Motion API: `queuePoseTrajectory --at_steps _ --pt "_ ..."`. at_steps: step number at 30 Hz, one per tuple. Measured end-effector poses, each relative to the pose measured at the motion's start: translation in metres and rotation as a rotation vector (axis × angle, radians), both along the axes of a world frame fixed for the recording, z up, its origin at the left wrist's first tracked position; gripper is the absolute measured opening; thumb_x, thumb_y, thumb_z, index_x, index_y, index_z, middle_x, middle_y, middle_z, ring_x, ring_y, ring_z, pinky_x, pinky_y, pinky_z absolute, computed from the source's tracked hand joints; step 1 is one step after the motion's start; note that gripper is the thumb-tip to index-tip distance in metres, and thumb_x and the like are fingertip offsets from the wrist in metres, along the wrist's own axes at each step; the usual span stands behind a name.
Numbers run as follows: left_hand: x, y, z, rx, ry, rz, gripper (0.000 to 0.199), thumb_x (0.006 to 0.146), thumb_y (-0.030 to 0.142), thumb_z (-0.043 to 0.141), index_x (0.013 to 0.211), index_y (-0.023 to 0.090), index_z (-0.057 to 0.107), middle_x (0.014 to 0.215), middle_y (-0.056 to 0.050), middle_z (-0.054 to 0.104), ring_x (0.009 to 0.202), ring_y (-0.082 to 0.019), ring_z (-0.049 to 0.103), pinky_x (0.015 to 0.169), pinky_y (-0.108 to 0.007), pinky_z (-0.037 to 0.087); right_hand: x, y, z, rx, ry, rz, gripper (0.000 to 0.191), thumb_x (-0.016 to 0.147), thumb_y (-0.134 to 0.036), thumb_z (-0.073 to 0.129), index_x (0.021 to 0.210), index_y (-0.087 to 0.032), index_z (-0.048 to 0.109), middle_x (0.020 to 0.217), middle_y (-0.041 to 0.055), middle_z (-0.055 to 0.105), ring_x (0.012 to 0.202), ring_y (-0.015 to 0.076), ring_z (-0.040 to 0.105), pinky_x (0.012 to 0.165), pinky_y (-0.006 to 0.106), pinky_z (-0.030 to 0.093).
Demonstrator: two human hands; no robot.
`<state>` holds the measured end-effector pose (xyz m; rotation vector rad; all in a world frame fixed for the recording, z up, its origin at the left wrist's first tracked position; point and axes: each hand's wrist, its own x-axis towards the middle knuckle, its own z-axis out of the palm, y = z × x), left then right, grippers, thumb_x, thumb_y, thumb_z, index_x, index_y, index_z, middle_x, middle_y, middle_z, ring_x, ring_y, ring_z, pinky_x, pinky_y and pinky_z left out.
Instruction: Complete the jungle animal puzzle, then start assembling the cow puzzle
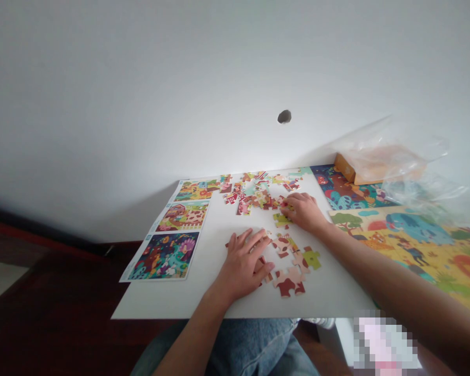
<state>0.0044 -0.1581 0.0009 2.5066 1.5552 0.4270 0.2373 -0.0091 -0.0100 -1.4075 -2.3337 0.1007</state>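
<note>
My left hand [246, 261] lies spread, palm down, over several jigsaw puzzle pieces and partly hides them. Just right of it are brown-and-cream puzzle pieces [290, 283] and a green puzzle piece [312, 258]. Farther back, my right hand [303, 210] has its fingers bent together onto a small puzzle piece [284, 204] at the edge of the loose pile; the fingertips partly cover it. A yellow-green puzzle piece [281, 220] lies right below those fingers. Many loose pieces [258, 197] are heaped toward the back of the white table [203, 300].
A picture sheet [182, 217] with three printed scenes lies at the left. To the right are an assembled elephant puzzle [419, 227] and a dark forest puzzle [329, 185], with an orange box [344, 168] and clear plastic bag [409, 143] on top. A wall [219, 104] stands behind.
</note>
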Motion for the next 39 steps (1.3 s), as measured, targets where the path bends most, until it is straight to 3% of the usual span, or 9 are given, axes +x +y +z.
queuePoseTrajectory --at_steps 3,7,10,14,19,25,31,35,39 --pt "0.0 0.0 0.002 -0.018 0.006 -0.005 0.051 0.094 0.045 0.052 0.143 0.031 0.048 0.155 -0.004 0.041 0.142 -0.035 0.031 0.115 -0.065 0.02 0.001 0.002 0.001 0.016 0.0 -0.037 0.026 0.091 -0.042 0.059 0.103 -0.022 0.071 0.11 0.0108 0.068 0.105 0.0312 0.056 0.089 0.045 0.043" --pt "0.0 0.0 0.002 -0.015 0.014 0.0 0.051 0.093 0.044 0.052 0.142 0.031 0.048 0.155 -0.003 0.042 0.143 -0.034 0.031 0.116 -0.063 0.019 0.0 0.002 0.001 0.006 0.043 -0.111 0.031 0.087 -0.04 0.064 0.11 -0.019 0.07 0.107 0.0138 0.067 0.105 0.0331 0.055 0.088 0.046 0.045" --pt "-0.001 0.0 0.002 -0.012 0.018 0.003 0.051 0.093 0.044 0.052 0.142 0.032 0.049 0.155 -0.003 0.042 0.143 -0.033 0.031 0.116 -0.061 0.019 -0.001 0.001 0.001 -0.003 0.2 -0.096 0.032 0.083 -0.031 0.067 0.112 -0.017 0.069 0.105 0.0133 0.064 0.096 0.0282 0.059 0.086 0.042 0.048" --pt "0.0 -0.001 0.002 -0.013 0.026 0.028 0.052 0.093 0.048 0.052 0.142 0.031 0.049 0.154 -0.002 0.043 0.144 -0.034 0.027 0.116 -0.063 0.013 -0.003 -0.004 0.005 0.021 0.521 0.065 0.015 0.087 -0.022 0.061 0.098 -0.018 0.071 0.093 0.008 0.064 0.076 0.0179 0.061 0.076 0.033 0.051" --pt "0.002 -0.001 0.002 0.036 0.012 0.086 0.065 0.09 0.052 0.055 0.149 0.032 0.038 0.155 -0.004 0.042 0.147 -0.037 0.02 0.116 -0.063 0.006 -0.01 -0.018 0.013 -0.027 0.651 0.37 0.015 0.091 -0.029 0.063 0.099 -0.022 0.074 0.094 0.0071 0.067 0.082 0.0182 0.064 0.077 0.032 0.053" --pt "0.001 0.0 0.0 0.038 -0.037 0.096 0.078 0.089 0.051 0.056 0.156 0.029 0.022 0.148 -0.007 0.051 0.15 -0.037 0.012 0.116 -0.063 0.005 -0.018 -0.03 0.019 -0.116 0.621 0.614 0.017 0.094 -0.029 0.06 0.103 -0.024 0.073 0.097 0.0079 0.068 0.089 0.0186 0.065 0.08 0.033 0.054" --pt "0.001 0.0 0.002 0.055 -0.071 0.188 0.065 0.092 0.041 0.055 0.152 0.029 0.035 0.136 -0.006 0.062 0.15 -0.035 0.013 0.116 -0.065 0.006 -0.013 -0.025 0.017 -0.08 0.508 0.63 0.017 0.093 -0.021 0.058 0.102 -0.021 0.072 0.102 0.0092 0.069 0.094 0.0198 0.066 0.085 0.034 0.053" --pt "-0.002 0.004 0.001 0.045 -0.066 0.278 0.057 0.092 0.04 0.054 0.147 0.028 0.044 0.132 -0.008 0.065 0.149 -0.036 0.017 0.114 -0.068 0.014 -0.01 -0.018 0.007 -0.034 0.396 0.594 0.019 0.088 -0.017 0.059 0.103 -0.02 0.071 0.109 0.0106 0.069 0.1 0.0222 0.065 0.09 0.037 0.051" --pt "-0.004 0.006 -0.001 0.068 -0.038 0.304 0.057 0.091 0.04 0.056 0.146 0.031 0.046 0.14 -0.008 0.058 0.146 -0.038 0.023 0.112 -0.07 0.019 -0.009 -0.014 0.003 0.013 0.271 0.536 0.018 0.086 -0.015 0.06 0.099 -0.02 0.072 0.098 0.0089 0.072 0.091 0.0226 0.065 0.088 0.038 0.049"
